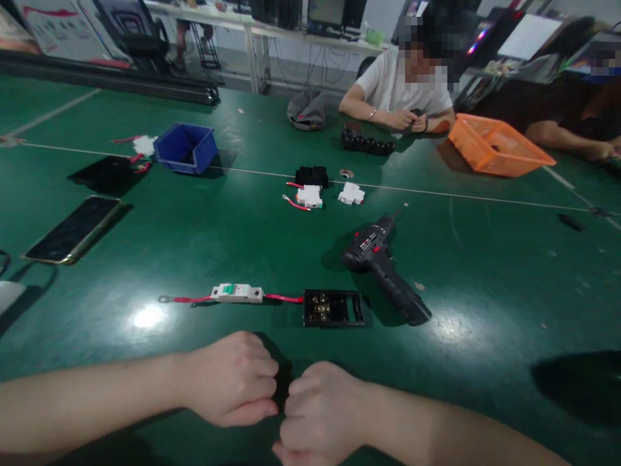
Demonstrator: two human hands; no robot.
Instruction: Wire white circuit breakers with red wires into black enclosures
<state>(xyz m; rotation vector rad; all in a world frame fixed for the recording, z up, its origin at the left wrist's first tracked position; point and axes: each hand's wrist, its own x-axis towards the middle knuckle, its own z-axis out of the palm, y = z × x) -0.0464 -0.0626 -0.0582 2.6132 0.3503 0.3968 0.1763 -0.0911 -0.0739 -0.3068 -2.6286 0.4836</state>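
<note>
My left hand (237, 382) is closed in a fist low in the view, with nothing showing in it. Close beside it, a small gap apart, my right hand (323, 414) also makes a fist, and no object shows in its fingers. Just beyond them lies a white circuit breaker (237, 294) with a green switch. A red wire (284, 298) joins it to a black terminal box (334, 308) with brass screws inside. From the breaker's left end another red wire (194, 299) runs to a ring lug. A black cordless drill (383, 265) lies right of the box.
Farther back on the green table (233, 226) are two more breakers (309, 196), a black part (311, 175), a blue bin (187, 149) and an orange basket (504, 145). A phone (75, 230) lies at left. A person (400, 97) sits across, hands together.
</note>
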